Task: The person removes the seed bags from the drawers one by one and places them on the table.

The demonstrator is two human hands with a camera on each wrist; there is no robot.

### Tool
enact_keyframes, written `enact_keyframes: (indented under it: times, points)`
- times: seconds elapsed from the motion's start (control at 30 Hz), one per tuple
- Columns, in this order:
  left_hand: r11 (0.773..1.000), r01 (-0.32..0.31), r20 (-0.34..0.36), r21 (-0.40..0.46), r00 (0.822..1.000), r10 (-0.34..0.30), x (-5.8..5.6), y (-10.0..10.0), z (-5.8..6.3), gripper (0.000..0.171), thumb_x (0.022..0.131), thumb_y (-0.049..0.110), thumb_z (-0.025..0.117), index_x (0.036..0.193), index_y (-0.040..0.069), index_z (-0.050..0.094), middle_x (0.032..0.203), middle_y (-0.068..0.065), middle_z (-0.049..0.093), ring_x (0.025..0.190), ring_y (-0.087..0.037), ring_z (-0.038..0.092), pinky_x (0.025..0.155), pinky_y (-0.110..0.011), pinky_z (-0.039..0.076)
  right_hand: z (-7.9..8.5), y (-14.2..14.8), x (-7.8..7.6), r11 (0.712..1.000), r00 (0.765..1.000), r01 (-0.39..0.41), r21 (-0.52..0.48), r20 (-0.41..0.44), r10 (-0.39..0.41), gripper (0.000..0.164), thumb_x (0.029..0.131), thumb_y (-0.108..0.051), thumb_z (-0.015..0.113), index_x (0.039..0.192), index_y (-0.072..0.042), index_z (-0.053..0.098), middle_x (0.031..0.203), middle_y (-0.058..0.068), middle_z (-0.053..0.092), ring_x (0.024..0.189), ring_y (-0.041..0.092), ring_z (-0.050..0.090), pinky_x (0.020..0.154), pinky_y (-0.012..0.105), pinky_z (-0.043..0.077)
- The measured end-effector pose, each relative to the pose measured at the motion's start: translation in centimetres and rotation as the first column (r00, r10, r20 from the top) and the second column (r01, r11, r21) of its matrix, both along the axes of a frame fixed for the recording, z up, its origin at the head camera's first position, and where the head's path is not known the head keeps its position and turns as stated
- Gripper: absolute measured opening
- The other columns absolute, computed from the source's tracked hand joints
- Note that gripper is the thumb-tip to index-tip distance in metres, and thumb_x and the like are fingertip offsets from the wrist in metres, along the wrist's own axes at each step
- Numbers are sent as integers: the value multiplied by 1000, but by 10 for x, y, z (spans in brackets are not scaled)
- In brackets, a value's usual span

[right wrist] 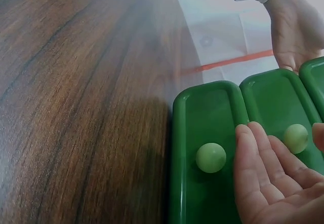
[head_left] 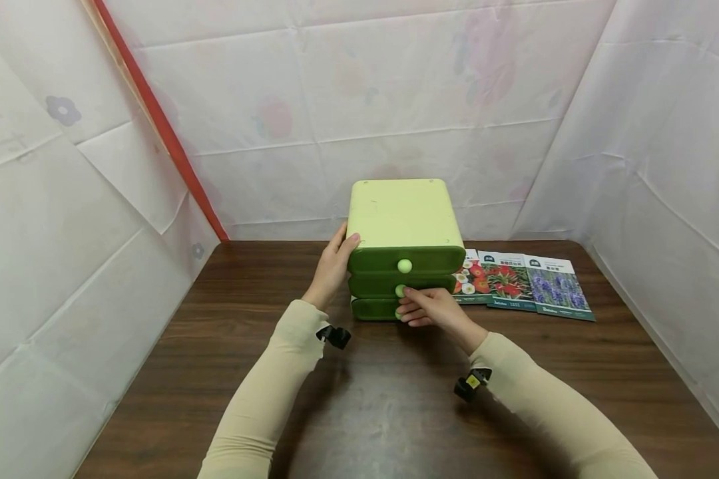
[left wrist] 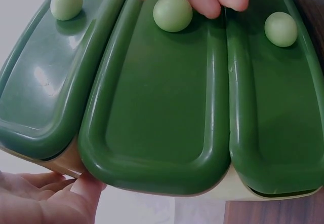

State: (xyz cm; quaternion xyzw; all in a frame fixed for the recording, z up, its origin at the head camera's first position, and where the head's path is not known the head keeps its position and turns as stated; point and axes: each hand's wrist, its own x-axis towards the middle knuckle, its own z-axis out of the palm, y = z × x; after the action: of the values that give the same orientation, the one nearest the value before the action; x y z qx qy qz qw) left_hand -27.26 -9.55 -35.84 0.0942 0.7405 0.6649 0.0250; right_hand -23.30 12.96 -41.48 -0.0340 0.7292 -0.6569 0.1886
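A small cabinet with a pale yellow-green top (head_left: pixel 404 213) stands at the back of the table, three dark green drawers stacked below. Each drawer front carries a round light green knob, and all three fronts look pushed in. My left hand (head_left: pixel 334 263) presses against the cabinet's left side, thumb near the top front corner; its fingers lie along the wall (left wrist: pixel 43 193). At the middle drawer's knob (left wrist: pixel 172 13), the thumb and fingers of my right hand (head_left: pixel 434 311) stand on either side, tips right at it. The bottom knob (right wrist: pixel 210 157) shows beside the extended fingers.
Right of the cabinet lie several flower-picture packets, among them one with purple flowers (head_left: pixel 558 288) and one with red flowers (head_left: pixel 507 279). White patterned sheeting (head_left: pixel 335 86) hangs behind and on both sides of the dark wooden table (head_left: pixel 263 293).
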Motion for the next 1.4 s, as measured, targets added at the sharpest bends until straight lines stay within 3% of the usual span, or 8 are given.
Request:
enact_keyframes:
  times: [0.37, 0.47, 0.6, 0.7, 1.17, 1.3, 1.4]
  points:
    - [1000, 15, 4, -10, 1000, -14, -1, 0, 0, 69, 89, 59, 44, 147, 35, 14, 152, 6, 16, 131, -24, 35, 93, -52, 41, -3, -4, -4, 999, 1000, 11, -45, 25, -10, 55, 89, -45, 56, 116, 3, 61, 104, 19, 67, 87, 24, 67, 86, 45, 48]
    - [999, 9, 11, -36, 1000, -9, 6, 1, 8, 67, 93, 54, 42, 148, 31, 12, 153, 3, 15, 131, -25, 34, 94, -51, 41, 0, -6, -2, 998, 999, 15, -59, 34, -13, 55, 90, -44, 55, 116, 4, 60, 103, 18, 67, 86, 23, 68, 87, 46, 48]
    - [999, 0, 9, -39, 1000, 0, 6, 0, 6, 68, 89, 60, 43, 146, 35, 15, 152, 5, 16, 132, -24, 33, 96, -51, 40, 3, -7, -2, 995, 997, 4, -96, 78, 4, 55, 92, -41, 53, 121, 5, 57, 109, 22, 64, 92, 26, 67, 90, 46, 46]
    - [1000, -5, 2, -14, 1000, 5, -1, 0, -2, 74, 83, 67, 46, 145, 38, 17, 151, 8, 19, 130, -23, 36, 95, -51, 40, 1, -7, -4, 990, 992, 0, -140, 123, 17, 58, 91, -44, 53, 123, 4, 54, 111, 21, 63, 93, 25, 66, 90, 43, 47]
    - [1000, 16, -8, -8, 1000, -16, -3, -1, -1, 73, 86, 63, 44, 147, 35, 15, 152, 7, 17, 132, -24, 33, 96, -53, 39, -2, -7, -9, 964, 975, 3, -265, 214, 56, 59, 90, -43, 55, 125, 4, 52, 111, 16, 65, 96, 22, 65, 89, 37, 48]
    - [1000, 28, 7, -5, 1000, -28, -1, -1, 2, 67, 91, 57, 43, 146, 35, 13, 152, 6, 15, 133, -25, 32, 96, -51, 39, -2, -7, -9, 960, 975, 1, -281, 215, 62, 59, 90, -43, 55, 126, 4, 51, 110, 15, 65, 97, 22, 65, 90, 37, 48]
    - [999, 39, 2, -11, 999, -39, 7, 0, 10, 65, 94, 50, 41, 148, 30, 11, 153, 3, 13, 132, -25, 33, 96, -50, 40, -2, -7, -8, 958, 973, 5, -287, 221, 61, 59, 90, -43, 56, 126, 4, 51, 108, 14, 66, 96, 21, 65, 90, 37, 48]
